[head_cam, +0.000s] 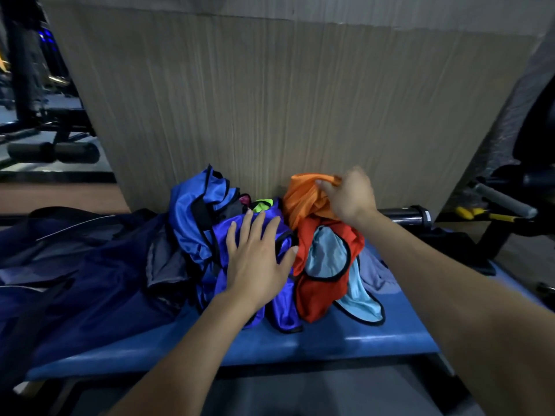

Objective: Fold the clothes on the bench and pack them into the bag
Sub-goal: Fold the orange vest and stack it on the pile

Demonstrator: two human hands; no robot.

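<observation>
A heap of bright sports vests lies on the blue padded bench (330, 340). My left hand (258, 259) rests flat, fingers straight, on a purple-blue vest (282, 313) in the middle of the heap. My right hand (348, 196) pinches the top of an orange vest (300, 193) at the back of the heap and holds it up. Below it lie a red vest (318, 295) and a light blue vest (327, 256) with black trim. A royal blue vest (192, 214) sits at the back left. The dark navy bag (75, 265) lies slack on the bench's left end.
A tall cardboard sheet (285, 100) stands right behind the bench. Gym equipment with padded rollers (54, 151) is on the left. On the right a black metal bar (405, 213) and a grey-handled machine (504, 199) stand close to the bench.
</observation>
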